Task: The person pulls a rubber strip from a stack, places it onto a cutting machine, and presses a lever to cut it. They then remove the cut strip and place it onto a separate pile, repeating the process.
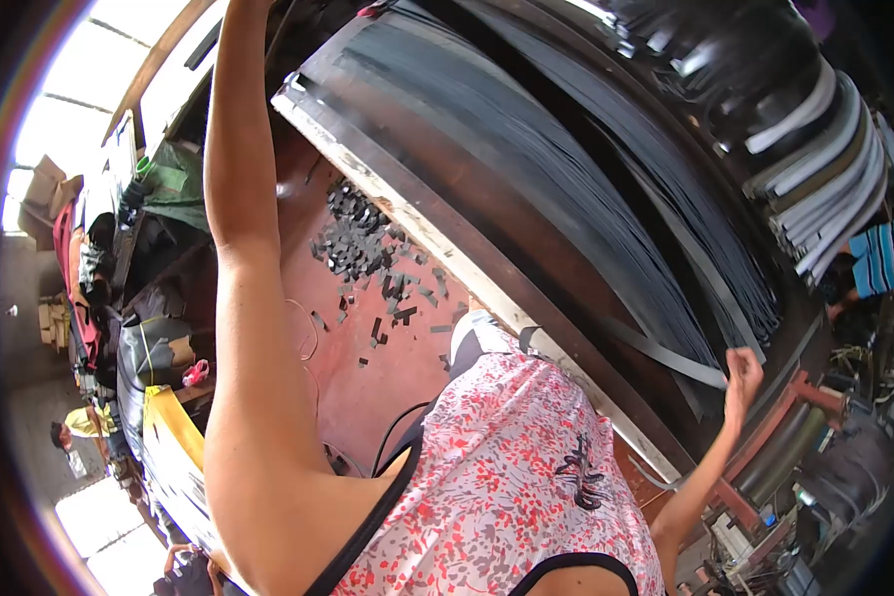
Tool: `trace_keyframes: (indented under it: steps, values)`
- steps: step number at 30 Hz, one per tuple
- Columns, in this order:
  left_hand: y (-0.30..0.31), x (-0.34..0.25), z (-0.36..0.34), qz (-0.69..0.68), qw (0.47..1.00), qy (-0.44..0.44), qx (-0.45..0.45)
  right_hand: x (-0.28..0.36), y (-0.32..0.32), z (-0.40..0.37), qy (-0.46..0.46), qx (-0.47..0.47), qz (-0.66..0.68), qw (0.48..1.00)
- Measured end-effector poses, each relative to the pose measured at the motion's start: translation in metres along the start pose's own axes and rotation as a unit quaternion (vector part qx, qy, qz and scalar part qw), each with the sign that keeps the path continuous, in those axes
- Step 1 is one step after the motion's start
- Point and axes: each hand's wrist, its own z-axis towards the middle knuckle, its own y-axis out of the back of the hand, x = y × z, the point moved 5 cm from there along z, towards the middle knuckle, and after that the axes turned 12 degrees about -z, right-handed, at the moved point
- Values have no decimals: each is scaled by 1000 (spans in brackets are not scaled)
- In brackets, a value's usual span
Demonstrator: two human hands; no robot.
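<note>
My right hand is at the right end of a long worktable, its fingers closed on a pale grey flat strip. The strip curves leftward from the fingers over the table's near side. Beyond it lies a wide bundle of long, thin dark grey strips, running the length of the tabletop. A broader black band lies lengthwise across the bundle. My left arm stretches up past the table's far left end, and the hand itself is outside the picture.
Small black cut pieces are heaped and scattered on the reddish floor. Thick rolls and folded strips hang at the upper right. A red metal frame with a roller stands at right. Other people are at the left edge and lower left.
</note>
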Motion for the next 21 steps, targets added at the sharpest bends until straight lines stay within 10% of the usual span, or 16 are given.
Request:
trace_keyframes:
  steps: [8, 21]
  values:
    - [221, 217, 83, 137, 976, 147, -87, -29, 99, -69, -63, -89, -268, 957]
    - [259, 340, -62, 215, 909, 340, -109, -49, 49, -144, -187, 21, -476, 859]
